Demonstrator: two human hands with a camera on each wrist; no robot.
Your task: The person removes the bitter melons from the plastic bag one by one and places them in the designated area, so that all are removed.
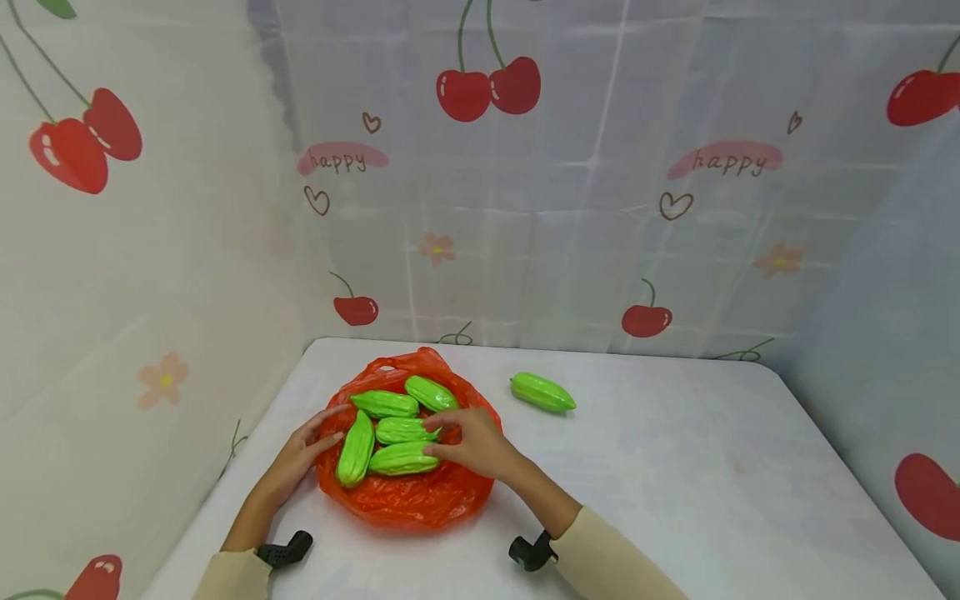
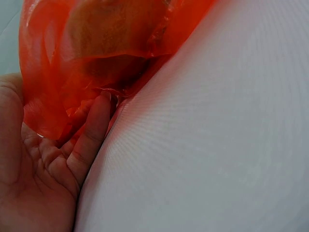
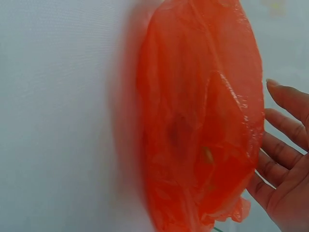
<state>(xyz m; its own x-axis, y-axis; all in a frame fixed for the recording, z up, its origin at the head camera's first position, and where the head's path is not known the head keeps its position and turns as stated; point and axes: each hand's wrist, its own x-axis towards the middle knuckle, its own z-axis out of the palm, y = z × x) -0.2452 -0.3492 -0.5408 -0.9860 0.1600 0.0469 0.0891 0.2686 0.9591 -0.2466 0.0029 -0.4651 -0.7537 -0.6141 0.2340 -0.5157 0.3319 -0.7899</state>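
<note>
A red plastic bag (image 1: 420, 504) lies spread on the table with several green, ridged bitter melons (image 1: 385, 404) in its opening. My left hand (image 1: 296, 454) rests against the bag's left rim, its fingers reaching over the edge; in the left wrist view, the little finger lies low along the bag's side. Over the bag's right part is my right hand (image 1: 472, 442), fingers spread and relaxed, the tips at the right ends of two bitter melons (image 1: 401, 458). From the right wrist view the bag's wall hides those melons. Another bitter melon (image 1: 543, 392) lies outside, right of the bag.
The white table (image 1: 675, 483) has a rounded far right corner. Cherry-printed sheets (image 1: 525, 208) hang behind it and at both sides. A black wrist camera (image 1: 285, 550) sits on the left wrist and another black camera (image 1: 532, 552) on the right.
</note>
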